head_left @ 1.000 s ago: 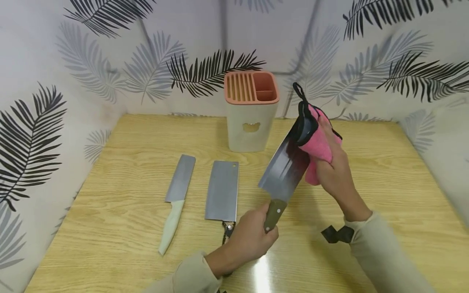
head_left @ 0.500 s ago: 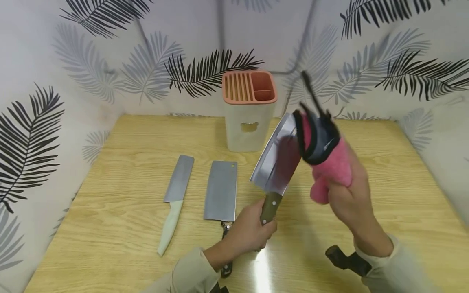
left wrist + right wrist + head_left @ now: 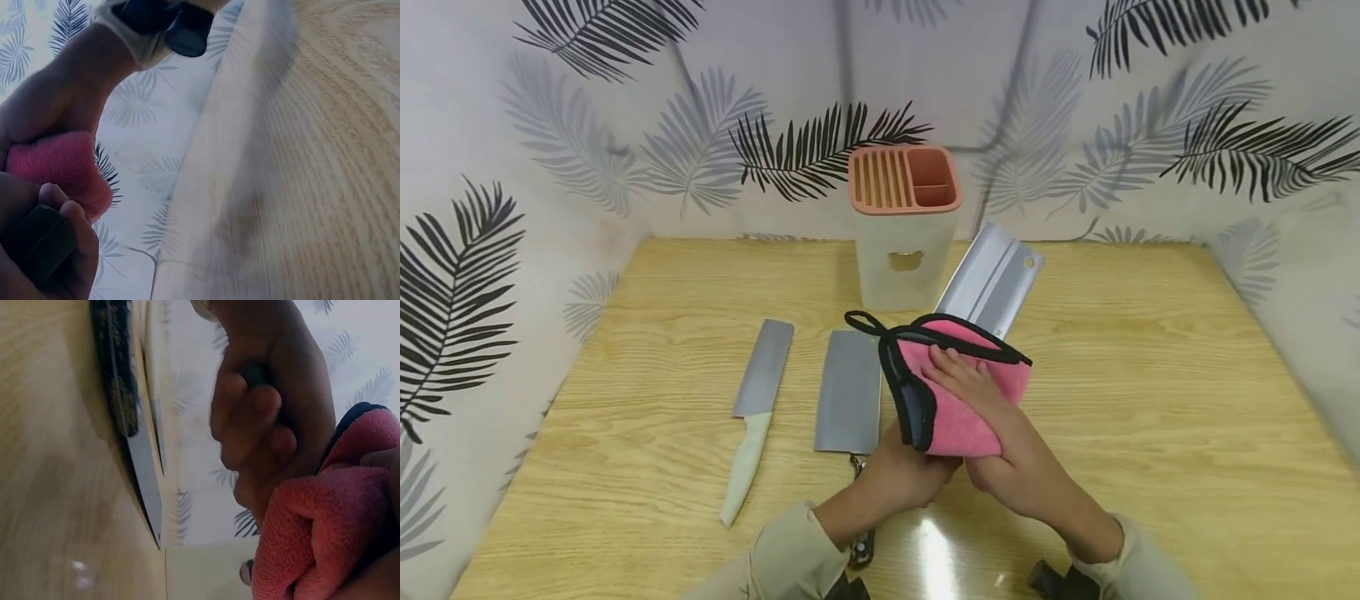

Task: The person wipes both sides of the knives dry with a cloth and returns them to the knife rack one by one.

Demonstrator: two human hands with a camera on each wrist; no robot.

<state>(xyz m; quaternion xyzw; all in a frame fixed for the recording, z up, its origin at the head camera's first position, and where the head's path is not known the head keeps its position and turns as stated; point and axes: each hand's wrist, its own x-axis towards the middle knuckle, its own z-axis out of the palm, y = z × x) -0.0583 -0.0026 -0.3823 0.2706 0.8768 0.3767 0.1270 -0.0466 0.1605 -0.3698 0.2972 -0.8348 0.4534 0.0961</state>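
Observation:
My left hand grips the handle of a cleaver, whose bright blade slants up and away to the right in the head view. The left wrist view shows fingers curled round its dark green handle. With my right hand I hold a pink cloth with black trim and a hanging loop over the lower blade. The fingers lie across the top of the cloth, the thumb low at its near edge. Cloth and hands hide the handle in the head view. Folds of the pink cloth fill the right wrist view's lower corner.
Left of my hands, a second cleaver with a dark handle lies on the wooden table. Beside it lies a knife with a pale green handle. Behind them stands a cream knife holder with an orange slotted top.
My right hand has drawn the cloth off the blade's upper part, out to the right, then down and left onto the lower blade by the handle. The left hand keeps its grip.

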